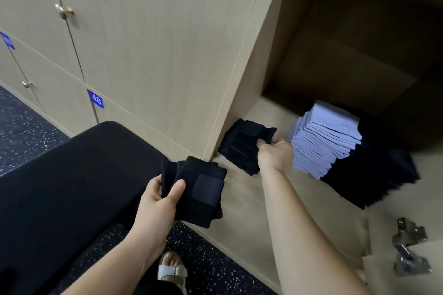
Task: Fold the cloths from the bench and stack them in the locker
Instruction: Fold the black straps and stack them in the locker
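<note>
Gripping a bundle of folded black cloths (199,189), the left hand (158,201) holds it at the end of the black bench (72,175), just outside the front edge of the open locker (294,43). Its thumb lies on top of the bundle and the other fingers curl underneath, so the hand is clamped on the cloth. A smooth dark patch shows on the uppermost fold.

The right hand (275,153) reaches into the locker, where a small black stack (242,146) sits on the locker floor against the left wall, near the front. The fingers are curled over the stack's right edge, pinching the top layers; how many layers they hold cannot be told.

Just to the right of that hand stands a tall light blue stack (328,136) of folded cloths. A wider dark pile (378,175) spreads out beneath it and to its right, deeper in the locker. The small black stack and the light blue stack are near each other but apart, with the right hand between them.

A metal hinge (407,246) is fixed at the lower right, beside the locker opening. To the left, closed doors carry a round brass knob (63,11) and a blue plate (96,99) numbered 48. Below the arms, a foot in a white sandal (172,270) stands on the dark speckled floor (24,132).
</note>
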